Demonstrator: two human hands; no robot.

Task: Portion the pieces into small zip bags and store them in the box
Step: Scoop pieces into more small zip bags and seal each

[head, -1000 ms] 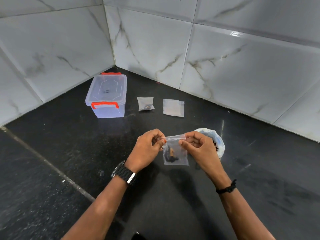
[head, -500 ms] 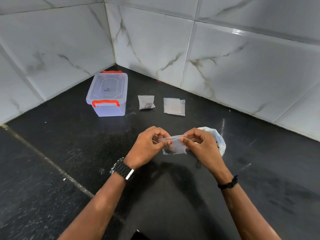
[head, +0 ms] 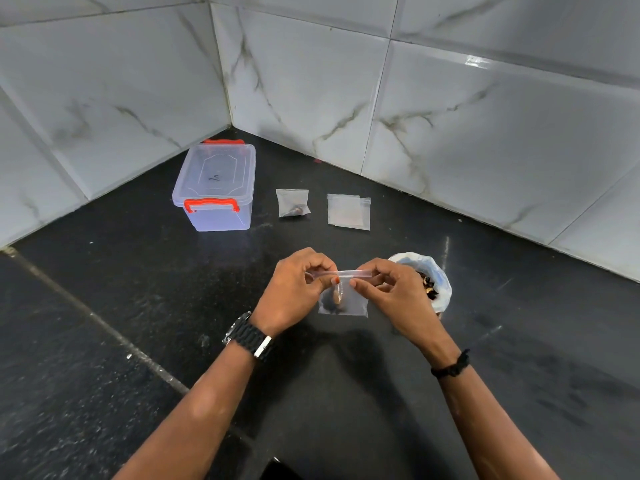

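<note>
We pinch the bag's strip

Our left hand (head: 294,289) and right hand (head: 394,292) pinch the bag (head: 346,299); its pieces (head: 336,293) look blurred, perhaps brown.

Glossy white marble-look wall tiles (head: 485,126) with grey-brown veins, meeting in a corner at upper left of centre. Below — a dark speckled stone floor (head: 104,375), crossed by a pale diagonal grout seam (head: 104,327) on the left. Bright glare on one tile's upper edge, faint sheen on the floor.

Filled zip bags (head: 343,299) – two; box (head: 215,188) – one; hands (head: 294,292) – two.
</note>
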